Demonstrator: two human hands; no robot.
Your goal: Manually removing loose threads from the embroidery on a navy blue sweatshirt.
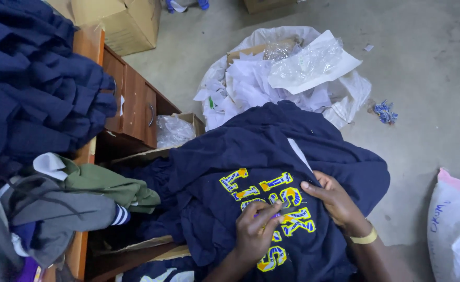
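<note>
A navy sweatshirt (271, 141) with yellow and blue stitched letters lies spread over my lap. My left hand (255, 230) is closed on a small slim tool with a purple handle (272, 214), its tip against the letters. My right hand (334, 197) presses flat on the fabric just right of the lettering, fingers together and holding the cloth down. A yellow band (364, 239) circles my right wrist.
A wooden desk (136, 102) at the left carries a pile of navy garments (31, 83) and green and grey clothes (84, 193). A white sack of paper and plastic scraps (287, 68) sits ahead on the concrete floor. Cardboard boxes (125, 21) stand behind; a white bag (454, 224) at right.
</note>
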